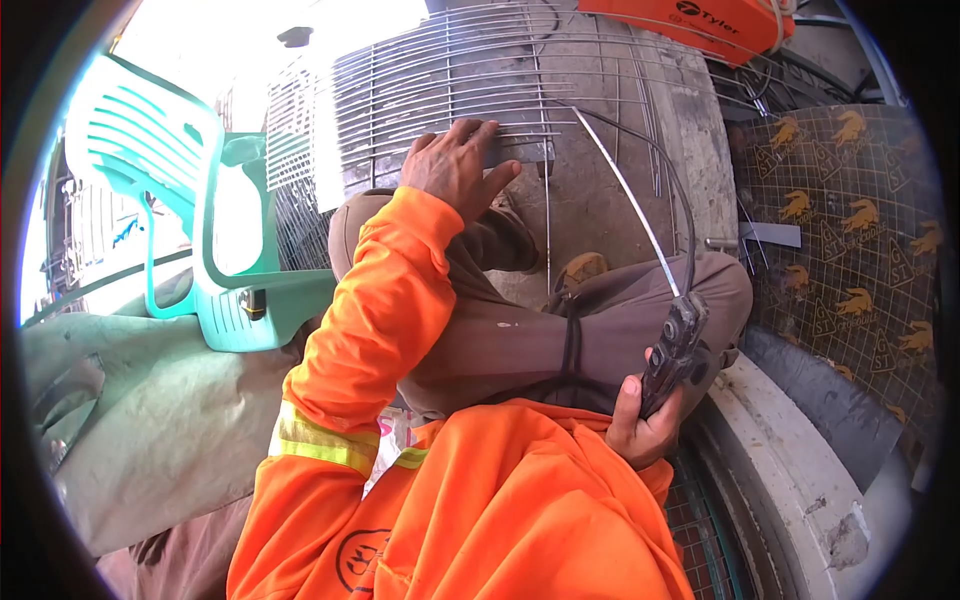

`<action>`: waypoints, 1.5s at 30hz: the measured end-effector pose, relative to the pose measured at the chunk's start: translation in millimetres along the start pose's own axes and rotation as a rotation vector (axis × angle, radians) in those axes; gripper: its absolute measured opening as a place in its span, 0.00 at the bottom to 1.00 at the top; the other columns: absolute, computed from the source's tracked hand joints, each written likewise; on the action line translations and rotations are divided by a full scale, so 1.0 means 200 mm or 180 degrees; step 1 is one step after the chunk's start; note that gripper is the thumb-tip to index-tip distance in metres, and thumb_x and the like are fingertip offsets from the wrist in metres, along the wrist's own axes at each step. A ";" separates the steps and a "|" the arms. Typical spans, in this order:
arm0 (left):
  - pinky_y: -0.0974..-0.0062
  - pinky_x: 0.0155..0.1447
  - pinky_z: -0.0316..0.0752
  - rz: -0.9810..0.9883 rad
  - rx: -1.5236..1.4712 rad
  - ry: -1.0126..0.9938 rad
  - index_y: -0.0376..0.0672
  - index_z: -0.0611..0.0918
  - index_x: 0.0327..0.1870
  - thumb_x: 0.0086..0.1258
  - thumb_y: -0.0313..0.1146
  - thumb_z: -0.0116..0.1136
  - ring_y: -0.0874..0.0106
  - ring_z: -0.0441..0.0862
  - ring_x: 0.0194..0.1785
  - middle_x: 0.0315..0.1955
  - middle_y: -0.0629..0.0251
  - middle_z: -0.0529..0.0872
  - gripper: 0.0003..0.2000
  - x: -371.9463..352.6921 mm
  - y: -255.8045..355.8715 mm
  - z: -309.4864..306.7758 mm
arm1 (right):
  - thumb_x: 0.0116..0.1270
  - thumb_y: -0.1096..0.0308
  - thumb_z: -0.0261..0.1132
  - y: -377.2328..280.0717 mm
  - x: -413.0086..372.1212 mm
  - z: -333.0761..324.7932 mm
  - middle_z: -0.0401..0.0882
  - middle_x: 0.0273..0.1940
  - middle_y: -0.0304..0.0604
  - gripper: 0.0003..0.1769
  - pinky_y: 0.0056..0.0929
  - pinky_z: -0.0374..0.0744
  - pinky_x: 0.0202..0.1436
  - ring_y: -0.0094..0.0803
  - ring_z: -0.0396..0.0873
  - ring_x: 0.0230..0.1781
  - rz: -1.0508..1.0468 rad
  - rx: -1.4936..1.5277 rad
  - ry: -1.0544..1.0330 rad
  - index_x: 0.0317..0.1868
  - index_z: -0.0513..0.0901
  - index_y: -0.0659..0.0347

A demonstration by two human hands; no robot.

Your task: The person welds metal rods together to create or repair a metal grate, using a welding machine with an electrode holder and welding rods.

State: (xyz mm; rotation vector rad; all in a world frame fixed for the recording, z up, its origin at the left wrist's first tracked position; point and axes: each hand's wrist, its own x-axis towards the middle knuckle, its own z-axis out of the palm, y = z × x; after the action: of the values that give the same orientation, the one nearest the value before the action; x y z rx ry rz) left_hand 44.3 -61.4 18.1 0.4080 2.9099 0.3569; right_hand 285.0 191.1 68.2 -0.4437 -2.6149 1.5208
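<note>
My left hand (458,168) rests with its fingers spread on the near edge of a grid of thin metal rods (450,85), holding nothing. Lower right, over my right thigh, my right hand (645,425) is wrapped round a black electrode holder (680,345). A thin pale rod (632,200) sticks out of the holder, its far tip near the right part of the grid. A dark cable (680,190) curves beside this rod.
A mint green plastic chair (245,305) stands at the left. An orange Tyler box (690,25) is at the top right. Patterned board (850,220) lies at the right, beside a concrete ledge (790,450).
</note>
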 end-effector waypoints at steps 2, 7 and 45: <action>0.55 0.71 0.69 -0.0010 0.0065 -0.0019 0.45 0.75 0.72 0.76 0.59 0.55 0.54 0.80 0.65 0.68 0.58 0.77 0.32 0.00 0.00 0.00 | 0.75 0.66 0.63 0.01 0.01 0.03 0.84 0.37 0.42 0.21 0.27 0.78 0.42 0.25 0.78 0.33 0.0063 0.0098 -0.0051 0.61 0.77 0.73; 0.58 0.73 0.67 0.0009 0.0112 0.0078 0.44 0.74 0.72 0.75 0.58 0.54 0.59 0.79 0.66 0.68 0.60 0.77 0.33 -0.02 -0.01 0.04 | 0.73 0.64 0.68 0.06 -0.01 0.10 0.85 0.33 0.45 0.14 0.33 0.80 0.38 0.35 0.84 0.30 -0.0002 -0.0212 -0.0033 0.47 0.79 0.67; 0.57 0.71 0.71 0.0085 0.0170 0.0140 0.46 0.74 0.73 0.75 0.59 0.56 0.52 0.78 0.65 0.67 0.56 0.77 0.33 -0.01 -0.03 0.06 | 0.72 0.62 0.70 0.08 -0.01 0.17 0.83 0.33 0.54 0.19 0.40 0.81 0.37 0.51 0.84 0.30 -0.0075 -0.0298 -0.0055 0.53 0.78 0.69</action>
State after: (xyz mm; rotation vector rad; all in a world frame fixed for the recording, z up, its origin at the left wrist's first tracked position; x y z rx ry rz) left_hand 47.5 -64.7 5.9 0.4529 2.9648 0.2961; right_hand 282.4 169.8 38.6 -0.4073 -2.7031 1.4061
